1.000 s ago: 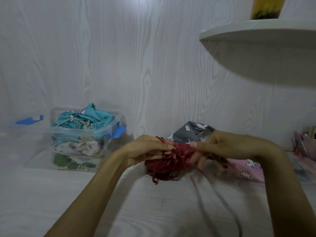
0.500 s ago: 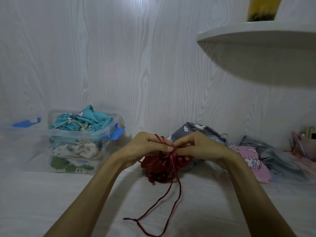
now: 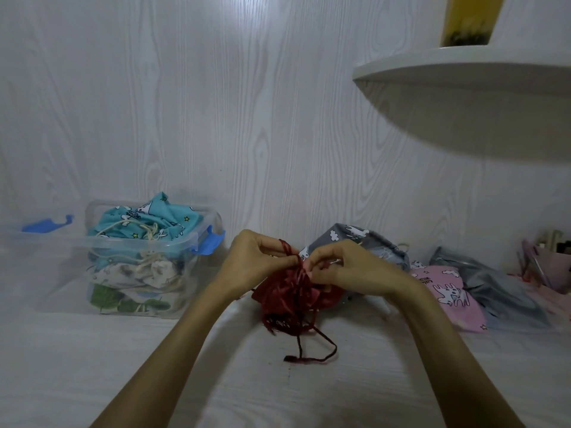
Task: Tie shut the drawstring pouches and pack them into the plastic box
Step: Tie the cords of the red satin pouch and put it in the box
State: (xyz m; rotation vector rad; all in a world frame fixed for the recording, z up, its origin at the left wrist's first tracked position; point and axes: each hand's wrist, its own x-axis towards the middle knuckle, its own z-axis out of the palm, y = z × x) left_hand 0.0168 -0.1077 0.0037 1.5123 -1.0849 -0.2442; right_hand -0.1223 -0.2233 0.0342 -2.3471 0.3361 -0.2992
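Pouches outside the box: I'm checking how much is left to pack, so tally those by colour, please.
Dark red pouch, held in the left hand and right hand: 1
Grey pouch with white print: 1
Pink pouch: 1
Plain grey pouch: 1
Total: 4. The clutter at the far right is too unclear to count.

The plastic box (image 3: 173, 245) is clear with blue latches. Heaped at its top is a turquoise pouch (image 3: 145, 220) printed with white animals and yellow stars; under it lies a cream one, and at the bottom one with green leaves on white. Right of the box is a dark red satin pouch (image 3: 290, 291) with a matching cord (image 3: 312, 353). Further right lie a grey pouch (image 3: 349, 239) with white clouds and a pink pouch (image 3: 448, 291) with white animals. The worktop (image 3: 92, 366) is white woodgrain.
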